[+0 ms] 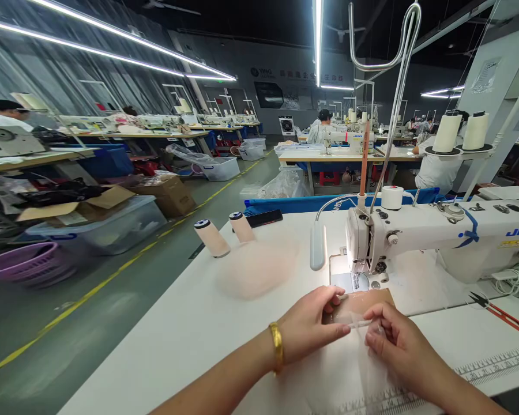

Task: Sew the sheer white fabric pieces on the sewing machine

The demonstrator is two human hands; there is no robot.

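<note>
Under long tube lights [317, 43] the sewing room runs back in rows, with a yellow line [112, 276] along the floor and a co-worker [324, 128] seated at a machine farther off. Nearer me, a white worktop [155, 351] carries a sewing machine [415, 225], its lamp lighting the presser foot [357, 281].

Just in front of that foot, on the near side, lies a tan piece [369, 298], and sheer fabric [374, 369] spans the two hands and falls toward the worktop's near edge. The right hand [391, 340] has its grip pinched on a narrow, gathered edge of it. The left hand [313, 320] has its thumb tip at the other end of that edge, fingers curled beside the tan piece; whether that grip is closed on the cloth, I cannot tell.

Cloth this thin probably slips and puckers readily, so I'd want a light, even tension between the hands — enough to straighten the edge, not enough to stretch it. Small pinches close to the edge should control it best, with the loose part lying free and the fingertips well clear of the needle. The red-handled snips [501, 314] lie off to the right — apart from both hands.
</note>
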